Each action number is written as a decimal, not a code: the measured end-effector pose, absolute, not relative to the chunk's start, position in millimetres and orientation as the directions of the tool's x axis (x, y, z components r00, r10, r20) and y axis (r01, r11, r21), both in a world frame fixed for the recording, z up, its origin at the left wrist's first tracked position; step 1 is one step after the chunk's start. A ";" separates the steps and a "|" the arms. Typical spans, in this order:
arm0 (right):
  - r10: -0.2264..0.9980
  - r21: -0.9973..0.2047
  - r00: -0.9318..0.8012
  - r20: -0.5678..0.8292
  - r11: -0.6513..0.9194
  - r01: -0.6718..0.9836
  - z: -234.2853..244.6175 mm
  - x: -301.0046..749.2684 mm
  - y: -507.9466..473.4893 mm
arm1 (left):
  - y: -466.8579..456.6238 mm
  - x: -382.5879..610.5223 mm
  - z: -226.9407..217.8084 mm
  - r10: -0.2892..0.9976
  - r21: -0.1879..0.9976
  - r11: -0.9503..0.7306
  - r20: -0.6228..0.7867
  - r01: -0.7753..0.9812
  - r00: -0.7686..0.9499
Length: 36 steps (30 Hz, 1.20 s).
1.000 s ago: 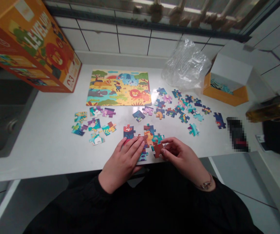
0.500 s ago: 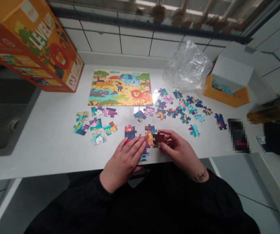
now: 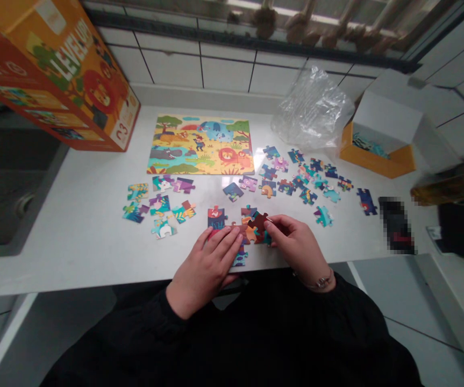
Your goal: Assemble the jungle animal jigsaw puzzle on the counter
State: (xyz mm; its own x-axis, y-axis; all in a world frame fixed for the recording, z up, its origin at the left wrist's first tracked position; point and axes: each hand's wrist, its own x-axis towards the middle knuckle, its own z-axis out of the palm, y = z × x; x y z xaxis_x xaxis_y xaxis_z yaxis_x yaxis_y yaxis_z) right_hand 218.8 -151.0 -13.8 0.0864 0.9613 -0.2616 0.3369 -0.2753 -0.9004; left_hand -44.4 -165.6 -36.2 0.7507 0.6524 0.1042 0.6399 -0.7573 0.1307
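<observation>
My right hand pinches a brown-red puzzle piece and holds it over a small joined cluster of pieces near the counter's front edge. My left hand lies flat on the left part of that cluster, fingers stretched out and pressing down. A blue and red loose piece sits just beyond my left fingertips. Farther back lies a finished animal puzzle.
Loose pieces lie in a group at the left and are scattered at the right. An orange puzzle box stands at the back left, a clear plastic bag and an open orange box at the back right. A sink is at the left.
My right hand has carried the brown-red piece up and to the left, onto the joined cluster. My left hand has stayed flat on the pieces.
</observation>
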 end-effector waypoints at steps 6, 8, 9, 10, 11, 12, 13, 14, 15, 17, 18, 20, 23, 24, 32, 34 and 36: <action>0.943 -0.941 0.032 -0.333 -0.334 0.062 -21.7 207.3 -139.9 | -166.2 -45.6 -40.3 0.653 0.130 -0.757 0.116 0.641 0.748; 0.943 -0.940 0.020 -0.332 -0.332 0.080 -22.9 205.5 -139.1 | -166.3 -45.9 -41.1 0.649 0.130 -0.760 0.118 0.636 0.751; 0.944 -0.940 0.018 -0.329 -0.329 0.094 -23.2 205.1 -139.1 | -166.3 -46.0 -41.2 0.648 0.130 -0.761 0.117 0.635 0.753; 0.946 -0.940 0.016 -0.324 -0.324 0.109 -23.4 205.1 -139.2 | -166.3 -46.1 -41.0 0.648 0.130 -0.761 0.114 0.635 0.753; 0.948 -0.940 0.016 -0.318 -0.318 0.124 -23.4 205.4 -139.3 | -166.2 -46.1 -40.8 0.649 0.129 -0.760 0.112 0.636 0.753; 0.950 -0.940 0.017 -0.312 -0.312 0.139 -23.4 205.9 -139.4 | -166.2 -46.1 -40.4 0.651 0.128 -0.759 0.110 0.639 0.751; 0.952 -0.940 0.019 -0.306 -0.305 0.154 -23.3 206.7 -139.3 | -166.1 -46.0 -40.0 0.652 0.126 -0.758 0.108 0.640 0.751; 0.954 -0.939 0.021 -0.299 -0.298 0.171 -23.2 207.5 -139.2 | -166.0 -45.8 -39.5 0.652 0.123 -0.758 0.108 0.641 0.750; 0.957 -0.938 0.023 -0.290 -0.289 0.190 -23.1 208.5 -138.9 | -165.9 -45.6 -39.1 0.652 0.120 -0.758 0.110 0.641 0.750; 0.964 -0.935 0.029 -0.263 -0.262 0.240 -22.4 210.2 -138.1 | -165.6 -45.2 -38.3 0.649 0.113 -0.761 0.115 0.639 0.752; 0.969 -0.930 0.034 -0.243 -0.243 0.274 -21.8 210.9 -137.6 | -165.4 -44.9 -37.9 0.647 0.111 -0.762 0.119 0.638 0.753; 0.979 -0.915 0.037 -0.202 -0.203 0.350 -20.0 211.7 -135.8 | -165.4 -44.6 -37.3 0.646 0.112 -0.763 0.124 0.636 0.753; 0.989 -0.884 -0.011 -0.146 -0.125 0.449 -16.7 211.3 -129.7 | -165.6 -44.6 -37.1 0.647 0.117 -0.763 0.125 0.636 0.752; 0.992 -0.870 -0.035 -0.119 -0.087 0.485 -15.8 210.7 -126.5 | -165.8 -44.7 -37.3 0.648 0.118 -0.762 0.125 0.637 0.752; 0.966 -0.730 -0.260 0.008 0.183 0.659 -14.7 202.0 -94.3 | -166.2 -45.6 -39.2 0.651 0.116 -0.759 0.128 0.641 0.748; 0.957 -0.717 -0.290 0.006 0.206 0.666 -16.6 199.6 -90.4 | -166.4 -45.5 -39.3 0.651 0.114 -0.759 0.132 0.641 0.748; 0.951 -0.708 -0.310 0.004 0.222 0.671 -19.1 197.6 -88.5 | -166.8 -45.4 -39.4 0.650 0.110 -0.760 0.131 0.641 0.748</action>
State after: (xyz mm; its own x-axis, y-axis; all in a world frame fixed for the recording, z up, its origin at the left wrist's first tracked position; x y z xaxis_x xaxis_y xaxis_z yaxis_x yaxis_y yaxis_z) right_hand 197.6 -88.5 -19.1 -0.3098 0.9508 0.0043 0.6705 0.2217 -0.7080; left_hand -45.4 -166.8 -39.4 0.7482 0.6503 0.1312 0.6410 -0.7596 0.1097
